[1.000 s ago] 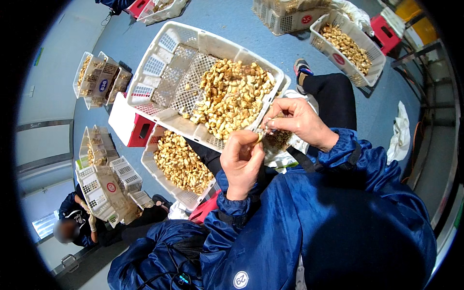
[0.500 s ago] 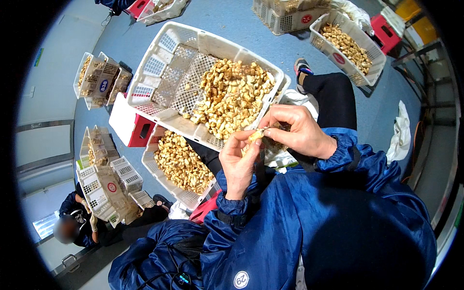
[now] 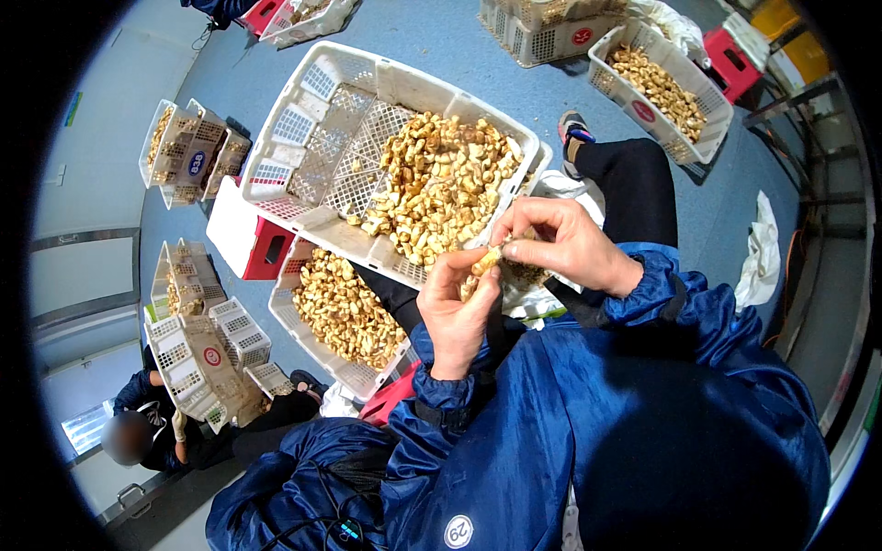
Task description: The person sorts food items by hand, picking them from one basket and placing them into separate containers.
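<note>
My left hand (image 3: 455, 317) pinches a small yellowish-brown mushroom (image 3: 486, 263) between thumb and fingers. My right hand (image 3: 570, 250) is closed in a pinch at the mushroom's far end, thumb and forefinger pressed together. Whether a small tool is also between those fingers is hidden. Just beyond both hands, a white plastic crate (image 3: 381, 78) lies tilted across my lap area, with a heap of similar mushrooms (image 3: 450, 179) in its right half and bare grid at its left.
A lower crate (image 3: 287, 308) full of mushrooms stands left of my left hand, beside a red and white stool (image 3: 268, 248). Another mushroom crate (image 3: 707, 147) stands far right on the blue floor. A co-worker (image 3: 152, 413) sits at lower left beside stacked crates (image 3: 197, 367).
My right fingers have shifted slightly at the mushroom's end, and the mushroom has turned a little in my left hand. The co-worker's hands have moved lower.
</note>
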The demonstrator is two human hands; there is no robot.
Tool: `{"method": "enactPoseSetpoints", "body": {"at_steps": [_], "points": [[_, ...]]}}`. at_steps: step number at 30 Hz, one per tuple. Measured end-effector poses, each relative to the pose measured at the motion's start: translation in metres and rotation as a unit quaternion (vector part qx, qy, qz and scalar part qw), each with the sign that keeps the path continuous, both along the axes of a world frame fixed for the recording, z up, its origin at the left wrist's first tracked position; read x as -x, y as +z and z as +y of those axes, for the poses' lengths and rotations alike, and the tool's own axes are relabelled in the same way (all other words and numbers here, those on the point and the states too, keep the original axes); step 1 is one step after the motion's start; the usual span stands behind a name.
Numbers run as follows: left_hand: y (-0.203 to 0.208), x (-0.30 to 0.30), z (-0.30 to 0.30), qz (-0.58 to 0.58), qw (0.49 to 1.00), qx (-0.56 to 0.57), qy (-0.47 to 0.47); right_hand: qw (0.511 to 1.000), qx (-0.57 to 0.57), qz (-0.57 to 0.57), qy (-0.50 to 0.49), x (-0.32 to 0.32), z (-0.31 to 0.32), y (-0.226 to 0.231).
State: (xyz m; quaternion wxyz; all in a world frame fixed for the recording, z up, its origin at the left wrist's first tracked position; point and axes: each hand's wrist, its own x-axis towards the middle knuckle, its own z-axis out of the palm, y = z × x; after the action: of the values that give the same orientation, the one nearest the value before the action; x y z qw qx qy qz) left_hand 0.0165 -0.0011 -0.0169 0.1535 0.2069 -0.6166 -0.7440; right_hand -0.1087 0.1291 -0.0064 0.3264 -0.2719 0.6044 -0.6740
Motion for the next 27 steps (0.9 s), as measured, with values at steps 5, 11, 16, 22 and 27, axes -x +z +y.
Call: {"method": "enactPoseSetpoints", "body": {"at_steps": [5,11,16,22,27], "points": [[0.0,0.0,0.002,0.012,0.997,0.072,0.003,0.999,-0.004,0.02,-0.038,0.0,-0.003,-0.001],[-0.006,0.0,0.001,0.035,0.994,0.107,-0.003,0.994,0.026,-0.099,0.04,0.002,0.002,-0.001],[0.005,0.004,0.001,-0.012,0.997,-0.071,-0.029,0.98,-0.013,0.2,-0.01,0.002,0.002,0.007],[0.008,-0.001,-0.007,-0.052,0.992,-0.1,-0.051,0.998,-0.051,0.03,-0.023,0.001,0.004,0.001],[0.001,-0.002,-0.001,-0.021,0.999,-0.03,0.001,0.962,0.029,0.269,-0.026,-0.004,-0.006,0.006]]}}
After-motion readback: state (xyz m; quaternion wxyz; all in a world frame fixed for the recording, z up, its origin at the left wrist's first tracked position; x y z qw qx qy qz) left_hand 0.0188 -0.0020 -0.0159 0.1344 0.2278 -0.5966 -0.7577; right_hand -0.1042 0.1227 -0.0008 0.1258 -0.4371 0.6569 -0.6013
